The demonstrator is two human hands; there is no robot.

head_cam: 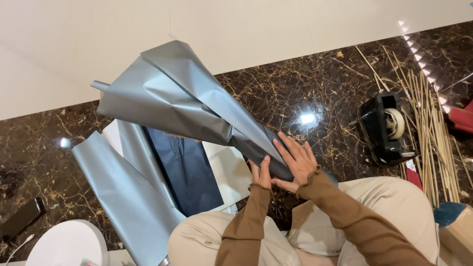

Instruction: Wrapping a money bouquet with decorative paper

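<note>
Knees (207, 241) nearest. Left hand (261, 173) and right hand (297, 160) clasp grey paper cone (197, 106), flaring up-left; loose sheets (133, 197) left; tape dispenser (387, 129), probably, right.

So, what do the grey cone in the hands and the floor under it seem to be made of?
The grey cone looks like matte wrapping paper, or perhaps thin plastic sheet: it holds sharp creases with a dull sheen. The floor looks like polished dark brown marble or marble-look tile: gold veins and mirror-like reflections of lights.
</note>
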